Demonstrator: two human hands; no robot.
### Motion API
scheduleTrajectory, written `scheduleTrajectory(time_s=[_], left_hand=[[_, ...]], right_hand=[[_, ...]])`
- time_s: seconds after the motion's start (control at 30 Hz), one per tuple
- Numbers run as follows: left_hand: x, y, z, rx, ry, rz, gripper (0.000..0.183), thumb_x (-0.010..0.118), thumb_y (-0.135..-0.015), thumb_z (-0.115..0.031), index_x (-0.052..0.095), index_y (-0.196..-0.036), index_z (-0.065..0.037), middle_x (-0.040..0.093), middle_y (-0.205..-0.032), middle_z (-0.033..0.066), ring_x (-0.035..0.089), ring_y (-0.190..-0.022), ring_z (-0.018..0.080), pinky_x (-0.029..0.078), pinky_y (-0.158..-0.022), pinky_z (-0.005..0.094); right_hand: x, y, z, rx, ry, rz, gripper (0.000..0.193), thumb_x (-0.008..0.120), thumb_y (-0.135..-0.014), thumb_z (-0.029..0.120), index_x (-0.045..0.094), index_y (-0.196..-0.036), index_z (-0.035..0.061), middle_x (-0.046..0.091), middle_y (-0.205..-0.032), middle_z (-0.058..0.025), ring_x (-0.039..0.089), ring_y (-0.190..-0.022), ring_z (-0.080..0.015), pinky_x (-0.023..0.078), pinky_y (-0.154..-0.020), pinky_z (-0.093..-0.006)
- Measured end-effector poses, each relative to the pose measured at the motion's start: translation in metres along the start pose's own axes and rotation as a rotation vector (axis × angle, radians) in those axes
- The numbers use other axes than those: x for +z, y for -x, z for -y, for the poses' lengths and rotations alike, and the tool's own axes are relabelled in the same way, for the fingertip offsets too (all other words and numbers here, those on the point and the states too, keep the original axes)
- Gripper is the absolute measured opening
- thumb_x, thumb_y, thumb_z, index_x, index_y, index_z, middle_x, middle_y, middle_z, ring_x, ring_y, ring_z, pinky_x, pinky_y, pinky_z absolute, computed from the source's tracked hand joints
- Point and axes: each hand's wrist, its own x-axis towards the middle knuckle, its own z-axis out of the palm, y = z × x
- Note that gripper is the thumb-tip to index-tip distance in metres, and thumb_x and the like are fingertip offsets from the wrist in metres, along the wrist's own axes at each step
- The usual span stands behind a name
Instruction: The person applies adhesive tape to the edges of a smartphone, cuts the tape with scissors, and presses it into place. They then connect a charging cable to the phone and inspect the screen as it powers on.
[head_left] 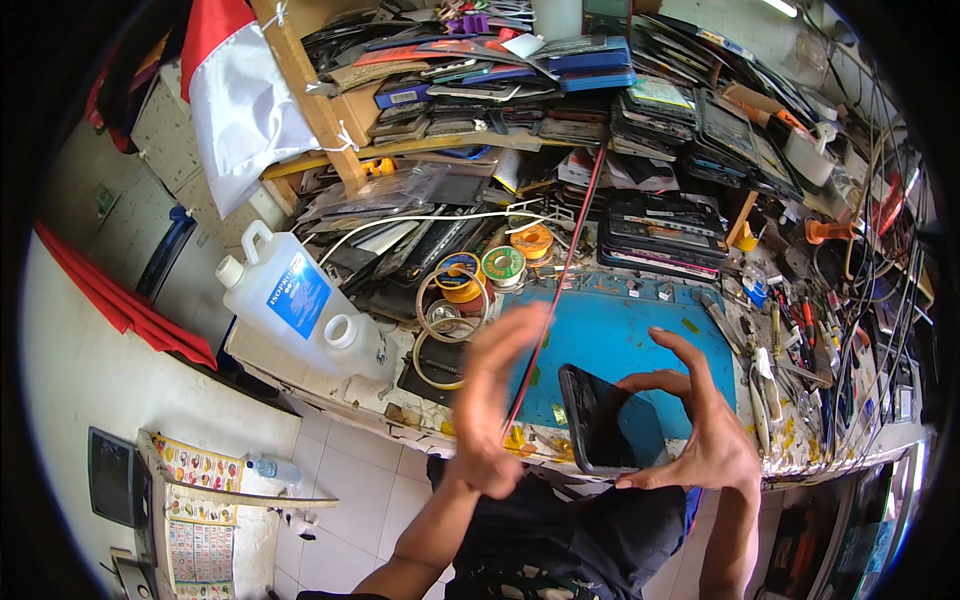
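A dark smartphone point(590, 425), its glossy screen facing up, is at the front edge of a blue work mat point(620, 310). My right hand point(700, 430) is at the phone's right side, fingers apart and curved; the thumb is near its lower corner and one finger reaches over the screen. Whether they touch the phone I cannot tell. To the left of the phone, my left hand point(490, 400) is raised and smeared by motion, so its fingers are unclear. A thin red cord point(575, 245) runs down past the left hand.
Left of the mat stand a white jug point(285, 285) and a small open bottle point(345, 335). Solder spools point(503, 265) sit behind the mat. Pliers and screwdrivers point(800, 330) crowd the right side, with hanging cables point(905, 290). Stacked phone parts point(660, 230) fill the back.
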Motion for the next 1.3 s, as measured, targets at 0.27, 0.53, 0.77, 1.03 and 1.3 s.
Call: scheduleTrajectory(time_s=[0.27,0.53,0.77,1.03,1.3], left_hand=[[-0.055,-0.012,-0.001,-0.258,-1.375,-0.004,0.032,0.080,-0.076,-0.016,0.072,-0.104,-0.004,0.053,-0.128,0.0141,0.046,-0.122,0.0346,0.036,-0.105,0.0441],[-0.063,-0.013,0.008,-0.159,-1.349,0.001,0.017,0.078,-0.076,-0.011,0.074,-0.088,0.000,0.056,-0.128,0.0149,0.049,-0.120,0.0349,0.038,-0.104,0.0449],[-0.024,0.004,-0.014,0.190,-0.912,-0.019,0.016,0.082,-0.070,-0.003,0.077,-0.084,-0.009,0.054,-0.121,0.0140,0.052,-0.119,0.0351,0.043,-0.100,0.0493],[0.020,0.049,-0.008,0.443,-0.907,0.157,0.030,0.082,-0.077,-0.025,0.073,-0.105,-0.020,0.056,-0.115,0.0148,0.055,-0.111,0.0315,0.048,-0.098,0.0475],[0.031,0.061,-0.025,0.283,-0.437,0.164,0.067,0.070,-0.086,-0.050,0.037,-0.127,-0.007,0.048,-0.069,0.0034,0.047,-0.058,0.0132,0.043,-0.056,0.0274]], right_hand=[[-0.010,-0.010,0.010,0.028,0.435,-0.034,0.104,0.090,-0.058,0.019,0.033,-0.146,0.0157,0.063,-0.117,-0.0159,0.057,-0.114,-0.0371,0.033,-0.108,-0.0489],[-0.011,-0.013,-0.025,0.159,0.439,0.020,0.106,0.090,-0.058,0.034,0.033,-0.146,0.0171,0.065,-0.121,-0.0139,0.055,-0.123,-0.0327,0.023,-0.114,-0.0495],[0.015,-0.001,-0.004,-0.054,-0.134,-0.225,0.054,0.075,-0.084,0.021,0.056,-0.131,0.0039,0.065,-0.124,-0.0131,0.060,-0.117,-0.0242,0.048,-0.098,-0.0387],[0.042,0.042,0.033,-0.004,-0.998,-0.368,0.033,0.057,-0.097,0.005,0.054,-0.127,-0.0087,0.068,-0.105,-0.0168,0.066,-0.096,-0.0177,0.053,-0.086,-0.0315],[0.053,0.072,0.031,-0.046,-1.019,-0.599,0.027,0.062,-0.095,0.005,0.055,-0.115,-0.0106,0.068,-0.094,-0.0201,0.068,-0.078,-0.0189,0.056,-0.074,-0.0326]])
